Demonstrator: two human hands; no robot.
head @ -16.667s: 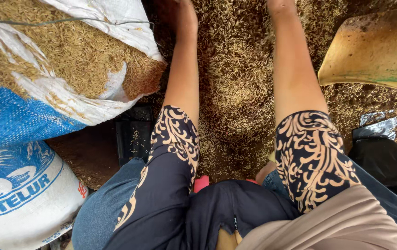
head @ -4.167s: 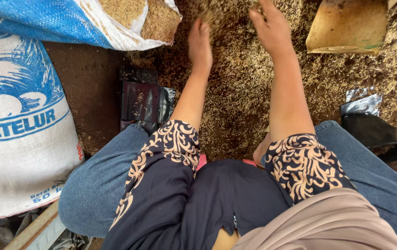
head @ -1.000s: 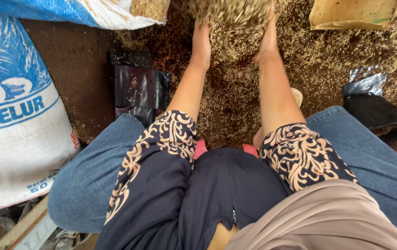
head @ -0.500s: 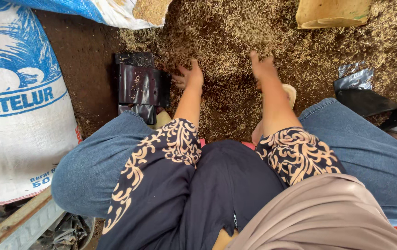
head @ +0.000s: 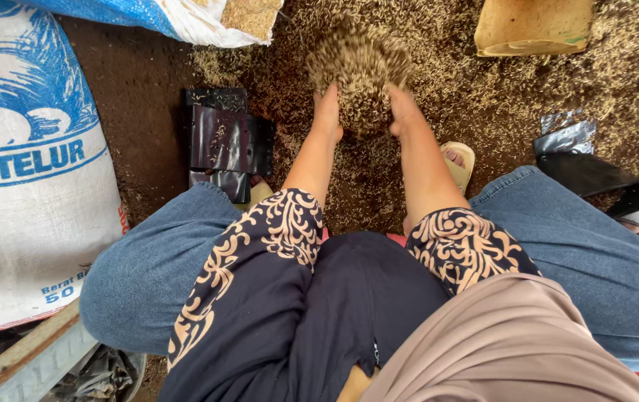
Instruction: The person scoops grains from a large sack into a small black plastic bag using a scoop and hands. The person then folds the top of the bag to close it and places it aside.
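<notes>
While the person squats over the dirt floor, the left hand [head: 327,117] and right hand [head: 403,112] cup one heap of husks [head: 360,78] between them, palms pressed to its sides — loosely held, so husks could well spill through the gaps. Beside the left arm lie stacked black bags [head: 226,141]; farther off stand two sacks [head: 29,171] and one tan scoop [head: 531,28].

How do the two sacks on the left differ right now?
The upright sack stands closed and full, mostly white with blue print; the tipped sack lies open-mouthed at the top, mostly blue, with husks showing inside. Both are woven plastic, left of the left hand.
</notes>
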